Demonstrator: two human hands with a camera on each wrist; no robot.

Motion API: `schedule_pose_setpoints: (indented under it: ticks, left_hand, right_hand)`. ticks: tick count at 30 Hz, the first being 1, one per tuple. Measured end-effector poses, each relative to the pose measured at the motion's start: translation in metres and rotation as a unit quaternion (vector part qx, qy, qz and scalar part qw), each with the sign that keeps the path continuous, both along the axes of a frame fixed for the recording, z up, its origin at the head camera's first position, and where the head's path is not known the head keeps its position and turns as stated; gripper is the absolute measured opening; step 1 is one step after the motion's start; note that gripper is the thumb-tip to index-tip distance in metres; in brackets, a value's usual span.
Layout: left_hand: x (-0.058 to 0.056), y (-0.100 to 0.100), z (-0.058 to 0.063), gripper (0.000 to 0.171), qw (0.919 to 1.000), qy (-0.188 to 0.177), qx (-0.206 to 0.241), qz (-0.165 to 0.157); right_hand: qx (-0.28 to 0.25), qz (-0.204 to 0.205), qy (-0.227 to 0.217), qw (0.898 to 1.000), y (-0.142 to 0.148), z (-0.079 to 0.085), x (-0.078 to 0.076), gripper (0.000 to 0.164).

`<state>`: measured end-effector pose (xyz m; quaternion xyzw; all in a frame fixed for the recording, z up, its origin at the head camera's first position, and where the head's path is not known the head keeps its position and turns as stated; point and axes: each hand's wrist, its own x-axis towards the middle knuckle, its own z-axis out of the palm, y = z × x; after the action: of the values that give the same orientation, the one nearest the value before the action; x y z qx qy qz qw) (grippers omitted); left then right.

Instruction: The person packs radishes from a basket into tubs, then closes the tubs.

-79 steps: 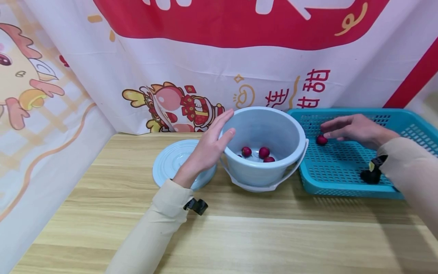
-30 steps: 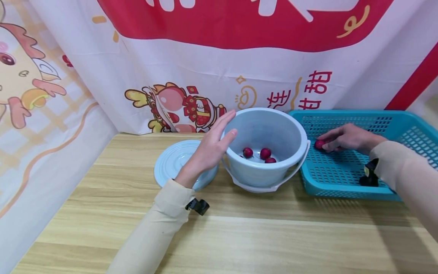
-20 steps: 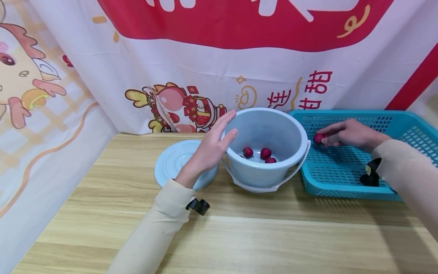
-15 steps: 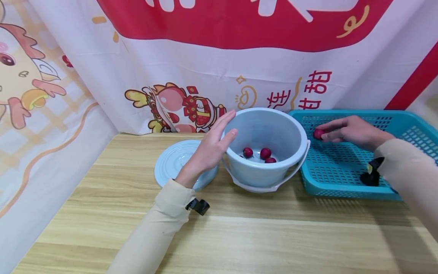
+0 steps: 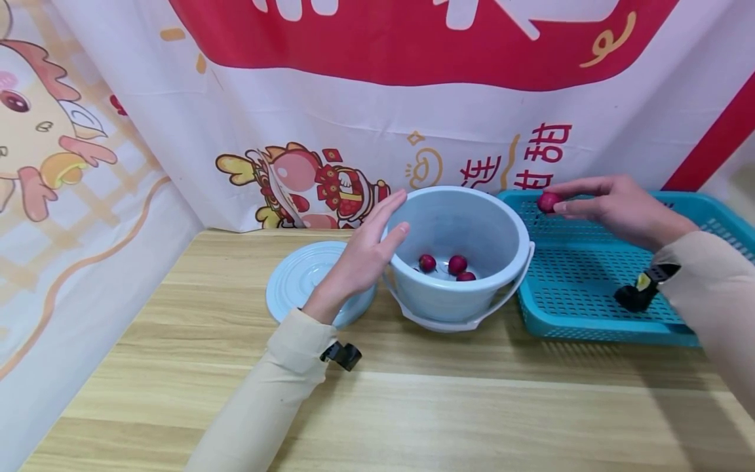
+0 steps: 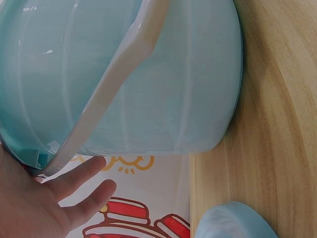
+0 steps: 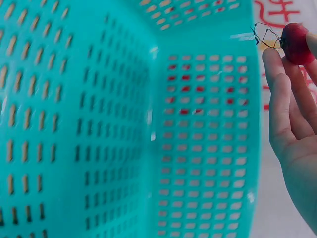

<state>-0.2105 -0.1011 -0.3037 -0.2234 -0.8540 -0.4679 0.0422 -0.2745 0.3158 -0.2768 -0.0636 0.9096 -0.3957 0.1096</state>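
My right hand [image 5: 628, 206] pinches a small red radish [image 5: 548, 202] between thumb and fingers, above the teal basket's far left corner. Thin dark root strands trail from the radish [image 7: 297, 44] in the right wrist view. With straight fingers my left hand [image 5: 362, 255] rests against the left side of a pale blue bucket [image 5: 451, 305]; in the left wrist view the fingers lie near the white handle's [image 6: 104, 91] pivot. Several red radishes [image 5: 457, 264] lie on the bucket floor, one partly hidden by its front wall.
The teal perforated basket [image 5: 607, 331] stands right of the bucket. A round pale blue lid [image 5: 291, 278] lies flat on the wooden table [image 5: 442, 413], left of the bucket and partly under my left forearm. A printed cloth [image 5: 295, 105] hangs close behind.
My right hand reached down to the radish in the basket, took hold of it and lifted it to rim height. The left hand has kept its place at the bucket.
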Motion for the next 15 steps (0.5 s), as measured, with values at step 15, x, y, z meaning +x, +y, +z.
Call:
schedule_pose_setpoints:
  ticks: [15]
  left_hand:
    - [0.001,0.001,0.0,0.061,1.0,-0.001,0.002,0.001]
  right_hand:
    - [-0.049,-0.013,0.106,0.993,-0.047,0.033,0.016,0.061]
